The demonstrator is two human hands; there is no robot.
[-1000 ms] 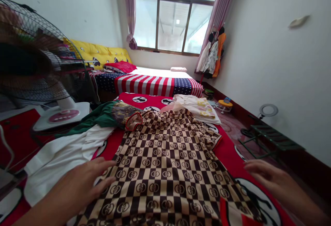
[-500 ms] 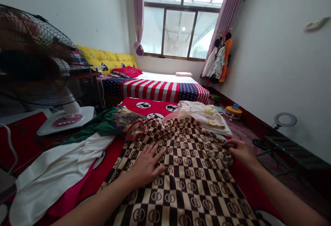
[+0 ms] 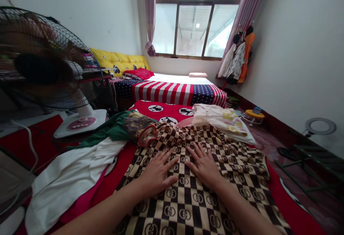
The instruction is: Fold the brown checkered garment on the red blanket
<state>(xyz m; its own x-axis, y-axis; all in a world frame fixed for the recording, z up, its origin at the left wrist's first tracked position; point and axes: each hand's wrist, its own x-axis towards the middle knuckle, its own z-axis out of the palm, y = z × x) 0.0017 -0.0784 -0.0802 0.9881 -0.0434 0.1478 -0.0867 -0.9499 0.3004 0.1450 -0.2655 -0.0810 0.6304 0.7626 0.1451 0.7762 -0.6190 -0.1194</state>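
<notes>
A brown, black and tan checkered garment [image 3: 185, 195] lies spread over a red patterned cloth [image 3: 145, 106], its near end running out of the picture. Flat on its left-middle part rests my left hand [image 3: 158, 172], fingers apart. My right hand [image 3: 203, 164] lies palm down beside it, also with fingers spread. Neither hand grips anything. A short sleeve of the garment reaches out to the right, and a red-edged opening [image 3: 147, 135] shows at its upper left.
White clothing [image 3: 77, 177] and a green garment [image 3: 113, 129] lie to the left. Folded light clothes [image 3: 220, 118] sit beyond the checkered garment. A fan [image 3: 40, 59] stands at left, a dark green rack [image 3: 314, 167] at right. A bed [image 3: 172, 93] is under the window.
My right hand has let go of the garment's right sleeve and moved left onto its middle. The sleeve now lies spread out. My left hand stays in place on the cloth.
</notes>
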